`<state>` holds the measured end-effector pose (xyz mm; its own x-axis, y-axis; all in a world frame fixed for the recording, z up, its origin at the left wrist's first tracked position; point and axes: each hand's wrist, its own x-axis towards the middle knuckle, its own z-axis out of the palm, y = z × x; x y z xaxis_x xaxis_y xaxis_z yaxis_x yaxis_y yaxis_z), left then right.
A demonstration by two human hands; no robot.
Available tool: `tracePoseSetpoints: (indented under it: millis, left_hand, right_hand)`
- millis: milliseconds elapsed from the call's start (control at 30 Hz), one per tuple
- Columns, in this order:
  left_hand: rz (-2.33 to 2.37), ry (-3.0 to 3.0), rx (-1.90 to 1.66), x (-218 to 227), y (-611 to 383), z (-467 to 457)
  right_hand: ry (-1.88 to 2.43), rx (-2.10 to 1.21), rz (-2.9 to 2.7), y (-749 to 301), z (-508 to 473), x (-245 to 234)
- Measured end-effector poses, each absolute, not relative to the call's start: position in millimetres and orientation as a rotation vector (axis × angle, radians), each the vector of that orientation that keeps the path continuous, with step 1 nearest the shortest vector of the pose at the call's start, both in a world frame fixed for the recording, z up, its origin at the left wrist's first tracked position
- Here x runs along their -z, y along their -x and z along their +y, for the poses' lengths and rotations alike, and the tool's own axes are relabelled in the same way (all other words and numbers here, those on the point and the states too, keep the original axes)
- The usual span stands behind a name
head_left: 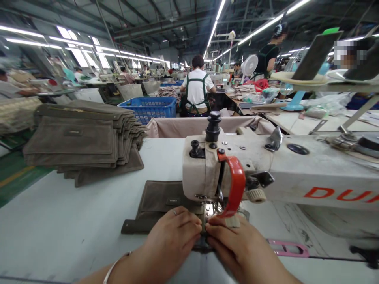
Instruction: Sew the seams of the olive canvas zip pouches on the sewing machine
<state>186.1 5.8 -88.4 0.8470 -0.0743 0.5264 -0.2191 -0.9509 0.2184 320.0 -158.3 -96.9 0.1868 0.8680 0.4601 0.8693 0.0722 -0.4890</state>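
A dark brown-grey fabric panel (156, 199) with a small label lies flat on the sewing table, its right edge beneath the head of a white sewing machine (195, 173). My left hand (174, 232) presses curled fingers together on the panel's near right edge, just left of the presser foot (210, 208). Close beside it, my right hand (237, 240) has its fingers closed at the same edge, partly behind the orange-red guard (236, 185). The two hands' fingertips almost meet. They hide the edge between them.
A tall stack of similar fabric pieces (74, 138) stands at the left. Pink thread snips (291, 248) lie right of my right hand. Behind the table are a cloth-lined bin (177, 128), a blue crate (154, 106) and a seated person (197, 88). Thread cones (318, 55) rise at right.
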Motion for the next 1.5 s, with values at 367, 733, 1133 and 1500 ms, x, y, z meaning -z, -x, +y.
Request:
tracePoseSetpoints:
  millis: [367,733,1133,1500]
  left_hand:
    - [-0.251,-2.712,-0.749,82.9,-201.5,16.5]
    - [-0.102,-2.684,-0.618,88.0,-213.5,27.4]
    - [-0.079,-2.642,-0.614,89.0,-215.5,30.5]
    - [-0.014,-2.638,-0.601,90.5,-215.2,31.3]
  right_hand:
    - [1.794,0.18,-1.625,-321.9,-152.1,96.7]
    - [1.886,0.318,-1.651,-328.9,-142.2,99.5]
    - [1.966,0.334,-1.61,-328.6,-139.7,102.4]
    - [1.98,0.274,-1.596,-328.6,-137.8,101.0]
